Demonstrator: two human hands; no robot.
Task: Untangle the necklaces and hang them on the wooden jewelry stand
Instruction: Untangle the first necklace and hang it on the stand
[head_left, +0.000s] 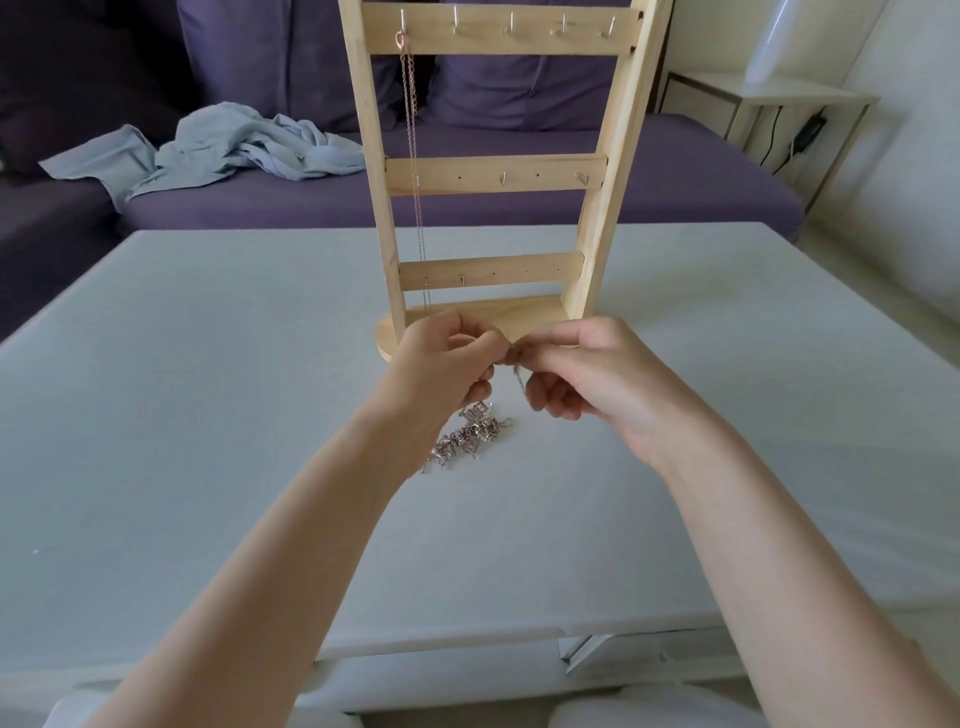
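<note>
head: two hands meet above the table (208, 415) | left hand (447, 358) and right hand (587, 374) pinch one silver chain (519, 382) | one tangled necklace pile (467, 436) under them | one rose-gold necklace (413, 156) hangs on one wooden stand (493, 171)

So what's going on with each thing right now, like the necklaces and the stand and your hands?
Rose-gold necklace: hanging from the top-left hook of the stand.
Wooden jewelry stand: upright on the table, other hooks bare.
Silver necklaces: tangled pile on the table, one chain lifted.
Left hand: pinching the chain.
Right hand: pinching the chain.
Blue cloth: crumpled on the sofa.
</note>
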